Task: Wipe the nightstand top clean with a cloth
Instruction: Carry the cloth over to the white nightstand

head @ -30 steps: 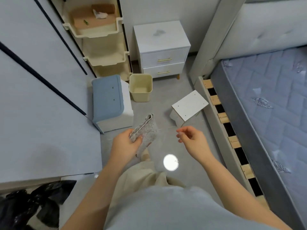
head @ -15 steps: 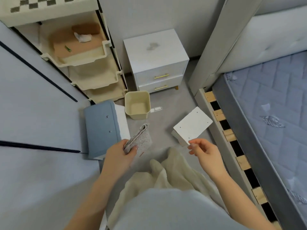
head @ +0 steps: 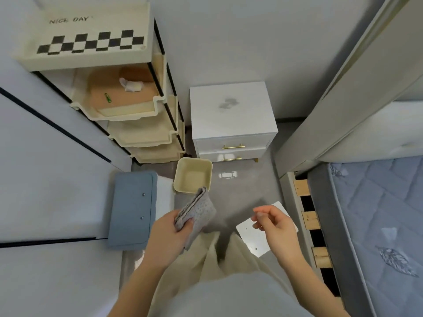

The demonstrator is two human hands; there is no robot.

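- The nightstand (head: 231, 110) is the big white box by the wall, between the drawer rack (head: 128, 115) and the bed (head: 377, 213). It looks heavy and hard, so it should stay put when it is rubbed. Its top is flat and shiny.
- A gray smudge (head: 227, 103) sits on that top, near the back edge, about halfway between the two sides. Nothing else is on the top.
- The cloth (head: 199, 210) is folded, gray and dotted. It looks soft, light and floppy, not slippery. It is up in the air, well apart from the nightstand, over the floor near the small yellow bin (head: 193, 177).
- The left hand (head: 169, 234) is squeezed shut on the cloth's lower end, thumb on top. I think a flat palm on the folded pad would push better for wiping.
- The right hand (head: 274, 227) holds nothing, with its fingers loosely curled.
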